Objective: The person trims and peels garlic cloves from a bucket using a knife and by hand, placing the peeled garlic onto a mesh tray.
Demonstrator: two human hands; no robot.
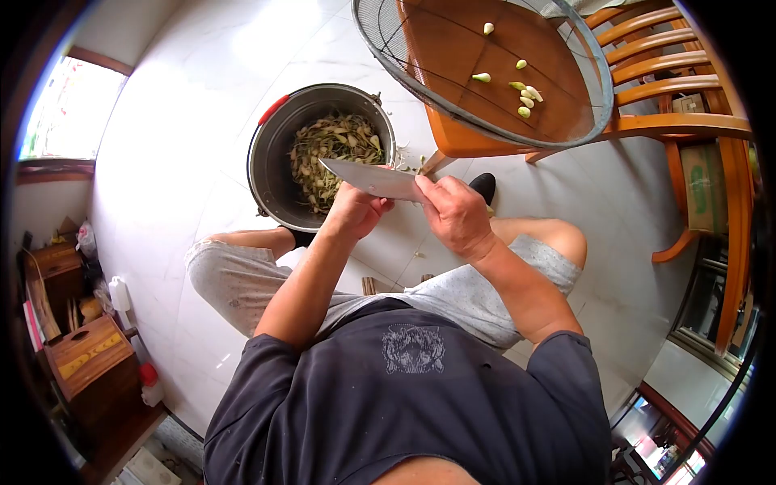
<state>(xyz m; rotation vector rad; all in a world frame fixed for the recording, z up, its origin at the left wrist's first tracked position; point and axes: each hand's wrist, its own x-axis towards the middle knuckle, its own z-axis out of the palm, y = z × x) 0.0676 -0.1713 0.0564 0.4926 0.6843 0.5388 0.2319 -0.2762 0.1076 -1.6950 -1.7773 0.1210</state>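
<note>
My right hand (459,214) is closed around the handle end of a broad-bladed knife (373,179), whose tip points left. My left hand (360,212) is curled just under the blade. Its fingers are partly hidden by the knife, so what they pinch cannot be made out. Beyond my hands stands a metal bucket (257,166) with a red grip on its handle. Garlic pieces and papery peelings (335,149) lie inside it. To the upper right, a round wire-mesh sieve (605,89) carries several pale peeled garlic cloves (521,65).
The sieve rests on an orange wooden chair (683,124) at the right. Small scraps (404,153) lie on the pale tiled floor (186,267) beside the bucket. At the far left are a wooden cabinet (89,356) and a white bottle (120,293). A cardboard box (705,190) sits behind the chair.
</note>
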